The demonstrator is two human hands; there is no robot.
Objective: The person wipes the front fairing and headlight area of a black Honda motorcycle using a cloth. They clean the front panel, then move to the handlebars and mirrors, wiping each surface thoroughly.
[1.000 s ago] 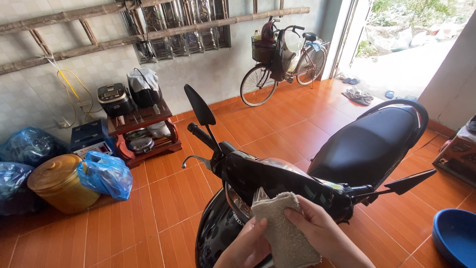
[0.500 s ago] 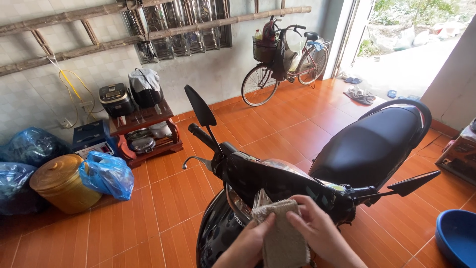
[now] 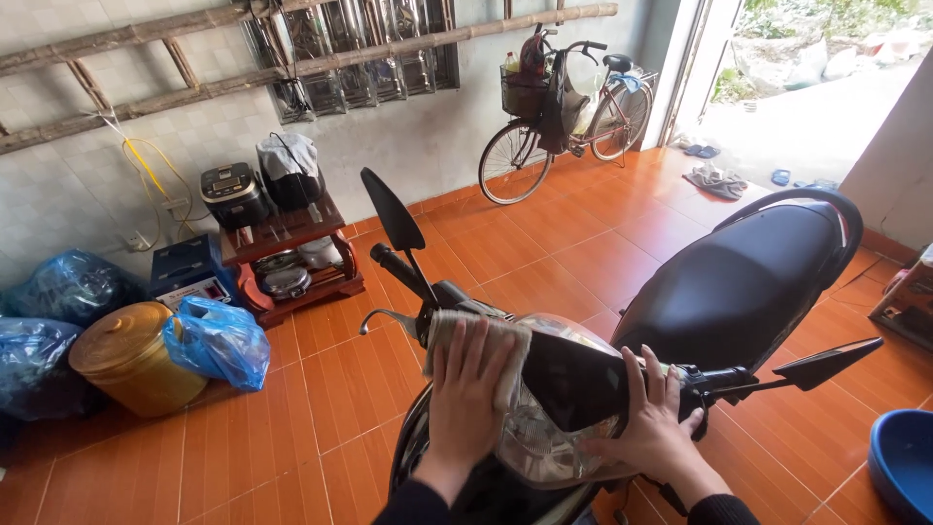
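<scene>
Cloth (image 3: 505, 350) lies under left hand (image 3: 465, 389); right hand (image 3: 649, 428) on headlight (image 3: 535, 437).

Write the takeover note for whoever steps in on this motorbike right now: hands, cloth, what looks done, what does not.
Left hand: flat, fingers spread, pressing a grey cloth onto the front cover of the black motorbike, beside the left handlebar grip.
Right hand: bare, resting on the headlight housing below the right handlebar, steadying; it holds nothing.
Cloth: spread under the left palm, partly draped over the cover's edge.
Done: cloth is on the bike at the front cover.
Left: whether any panel is already wiped cannot be told; seat and mirrors are untouched by either hand.
Nearby: blue basin on the floor at lower right.
</scene>
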